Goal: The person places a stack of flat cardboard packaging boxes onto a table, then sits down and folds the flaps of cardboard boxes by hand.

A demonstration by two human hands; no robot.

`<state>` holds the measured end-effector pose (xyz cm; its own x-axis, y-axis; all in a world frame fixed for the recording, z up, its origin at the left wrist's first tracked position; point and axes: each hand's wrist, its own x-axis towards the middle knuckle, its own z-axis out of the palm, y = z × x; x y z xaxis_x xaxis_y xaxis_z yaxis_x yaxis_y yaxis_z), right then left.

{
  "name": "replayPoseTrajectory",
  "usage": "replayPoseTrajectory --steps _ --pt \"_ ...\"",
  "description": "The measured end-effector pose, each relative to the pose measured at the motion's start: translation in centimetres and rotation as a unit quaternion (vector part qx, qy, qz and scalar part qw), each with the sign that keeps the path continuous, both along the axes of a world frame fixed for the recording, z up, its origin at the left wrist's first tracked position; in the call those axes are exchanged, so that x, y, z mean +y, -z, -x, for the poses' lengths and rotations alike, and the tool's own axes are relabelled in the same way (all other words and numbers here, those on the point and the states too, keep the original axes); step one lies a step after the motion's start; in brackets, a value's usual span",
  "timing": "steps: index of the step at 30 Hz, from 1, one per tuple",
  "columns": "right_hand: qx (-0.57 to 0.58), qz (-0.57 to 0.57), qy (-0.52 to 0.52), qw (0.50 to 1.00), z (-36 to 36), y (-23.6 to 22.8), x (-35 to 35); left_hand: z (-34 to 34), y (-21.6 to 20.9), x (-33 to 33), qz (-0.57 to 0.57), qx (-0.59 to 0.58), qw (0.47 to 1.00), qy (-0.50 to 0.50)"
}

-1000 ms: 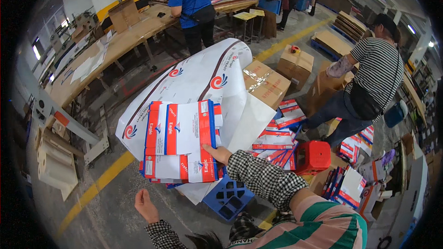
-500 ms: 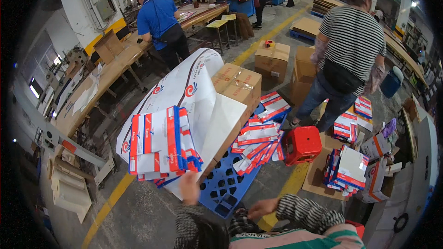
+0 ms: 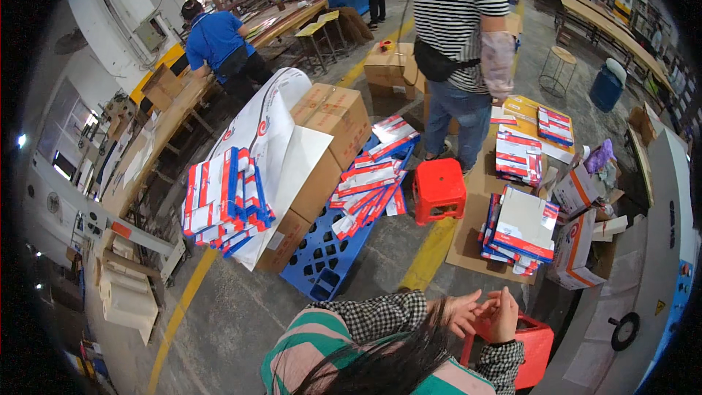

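Observation:
My hands meet at the lower right, above a red plastic stool (image 3: 537, 347). The left hand (image 3: 462, 314) reaches across from the left in a checked sleeve, fingers stretched toward the other hand. Fingers raised, my right hand (image 3: 503, 316) stands beside it. Nothing shows in either hand, though the fingertips partly overlap. Nearest to them lies a stack of flat red, white and blue cartons (image 3: 523, 227) on a cardboard sheet (image 3: 457, 256). At the left, another pile of flat cartons (image 3: 219, 201) rests on white sheeting (image 3: 256, 132) over brown boxes (image 3: 333, 128).
Loose flat cartons (image 3: 365, 183) cover part of a blue plastic pallet (image 3: 311, 267). A second red stool (image 3: 439, 186) stands ahead. A person in a striped shirt (image 3: 457, 22) stands beyond it; another in blue (image 3: 216, 40) works at a long table (image 3: 175, 99). A grey machine (image 3: 643, 300) borders the right.
My left hand has left the carton pile and swung right to meet my right hand. The view has turned rightward. The person in stripes has changed position and now stands more upright.

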<state>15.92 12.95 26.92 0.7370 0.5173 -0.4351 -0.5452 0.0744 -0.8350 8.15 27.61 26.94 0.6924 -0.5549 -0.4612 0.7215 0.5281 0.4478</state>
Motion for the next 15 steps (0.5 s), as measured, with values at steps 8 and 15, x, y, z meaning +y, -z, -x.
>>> replayPoseTrajectory --steps 8,15 --pt "0.013 0.015 0.048 0.999 -3.7 1.9 -2.1 -6.9 4.6 -3.4 -0.043 -0.084 0.99 0.107" --pt "0.026 0.101 0.13 0.986 -10.9 2.9 -1.9 -13.4 3.8 -1.5 -0.065 -0.128 0.979 0.142"
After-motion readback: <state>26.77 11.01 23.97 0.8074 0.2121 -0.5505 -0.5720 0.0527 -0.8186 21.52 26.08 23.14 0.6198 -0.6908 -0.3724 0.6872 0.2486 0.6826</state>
